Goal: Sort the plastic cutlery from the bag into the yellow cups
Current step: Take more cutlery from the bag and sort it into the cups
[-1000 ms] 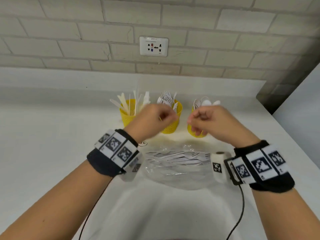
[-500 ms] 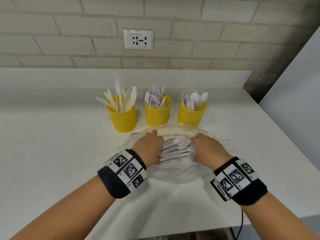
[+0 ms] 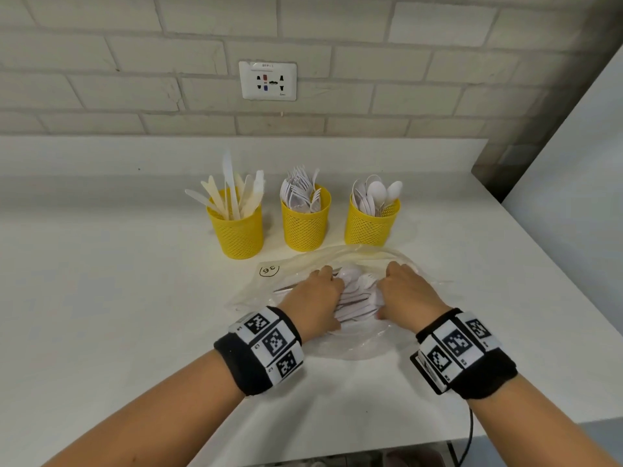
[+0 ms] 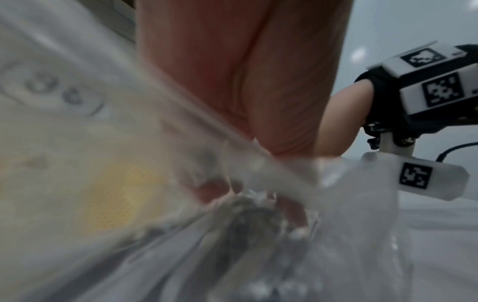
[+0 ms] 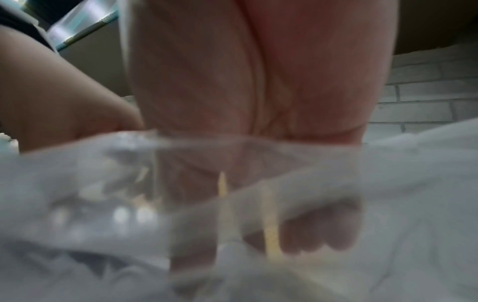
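Note:
Three yellow mesh cups stand in a row: the left cup (image 3: 237,232) holds knives, the middle cup (image 3: 305,222) forks, the right cup (image 3: 370,224) spoons. In front of them lies a clear plastic bag (image 3: 357,347) with a pile of white cutlery (image 3: 357,296). My left hand (image 3: 332,283) and right hand (image 3: 387,281) reach into the bag on either side of the pile, fingers curled around it. The wrist views show the curled left fingers (image 4: 214,190) and right fingers (image 5: 318,230) blurred through the plastic.
The white counter (image 3: 118,298) runs back to a brick wall with a socket (image 3: 268,80). Its right edge (image 3: 539,264) drops off beside the bag, and its front edge lies below my wrists. A cable (image 3: 468,433) hangs from the right wristband.
A second ago both hands were raised at the cups. They came down into the bag and now close in on the cutlery pile from both sides.

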Demonstrator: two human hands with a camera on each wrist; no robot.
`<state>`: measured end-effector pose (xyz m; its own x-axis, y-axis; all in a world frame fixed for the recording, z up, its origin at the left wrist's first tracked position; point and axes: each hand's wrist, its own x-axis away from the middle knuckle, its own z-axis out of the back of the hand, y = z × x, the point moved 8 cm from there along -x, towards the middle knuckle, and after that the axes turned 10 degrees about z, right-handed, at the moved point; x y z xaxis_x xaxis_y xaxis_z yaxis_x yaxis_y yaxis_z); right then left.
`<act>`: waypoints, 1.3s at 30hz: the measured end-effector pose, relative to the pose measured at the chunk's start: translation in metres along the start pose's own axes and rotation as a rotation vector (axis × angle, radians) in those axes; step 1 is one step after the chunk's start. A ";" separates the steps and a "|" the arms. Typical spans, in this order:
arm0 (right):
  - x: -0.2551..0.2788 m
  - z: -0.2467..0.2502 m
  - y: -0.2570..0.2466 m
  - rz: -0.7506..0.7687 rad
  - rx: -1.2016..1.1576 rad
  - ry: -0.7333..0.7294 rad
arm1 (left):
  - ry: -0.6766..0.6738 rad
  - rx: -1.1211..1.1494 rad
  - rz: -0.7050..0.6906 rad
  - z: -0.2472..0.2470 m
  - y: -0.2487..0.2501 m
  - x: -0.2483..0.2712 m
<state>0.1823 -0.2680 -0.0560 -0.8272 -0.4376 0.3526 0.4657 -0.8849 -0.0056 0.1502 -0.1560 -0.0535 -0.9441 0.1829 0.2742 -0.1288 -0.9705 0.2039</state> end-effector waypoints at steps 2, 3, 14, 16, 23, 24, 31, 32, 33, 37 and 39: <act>-0.001 -0.003 -0.005 0.045 0.015 -0.011 | -0.042 -0.028 -0.006 -0.007 0.006 0.001; -0.001 -0.005 -0.007 0.068 0.015 -0.020 | -0.061 -0.062 0.009 -0.011 0.007 0.001; 0.008 -0.018 0.005 0.110 -0.076 -0.157 | -0.116 -0.139 0.092 -0.020 0.006 -0.005; 0.005 -0.018 0.005 0.093 -0.062 -0.125 | -0.108 -0.156 0.098 -0.019 0.006 -0.007; -0.007 -0.010 -0.002 0.161 -0.070 -0.079 | -0.038 -0.176 0.172 -0.020 0.004 -0.007; -0.010 -0.011 -0.003 0.162 -0.058 -0.095 | -0.025 -0.183 0.187 -0.019 0.002 -0.007; -0.012 -0.010 -0.011 0.204 0.040 -0.080 | 0.008 -0.175 0.240 -0.017 -0.008 -0.007; -0.012 -0.010 -0.011 0.216 0.032 -0.065 | 0.013 -0.175 0.234 -0.017 -0.008 -0.007; -0.010 -0.009 -0.013 0.226 0.018 -0.051 | 0.015 -0.176 0.223 -0.017 -0.008 -0.008; -0.005 -0.002 -0.022 0.279 -0.016 0.010 | 0.034 -0.157 0.167 -0.016 -0.002 -0.008; -0.004 0.001 -0.023 0.265 -0.058 0.020 | 0.033 -0.160 0.139 -0.017 0.001 -0.009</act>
<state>0.1755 -0.2459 -0.0567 -0.6850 -0.6577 0.3133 0.6485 -0.7464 -0.1491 0.1530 -0.1609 -0.0714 -0.9653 0.0424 0.2578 -0.0402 -0.9991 0.0140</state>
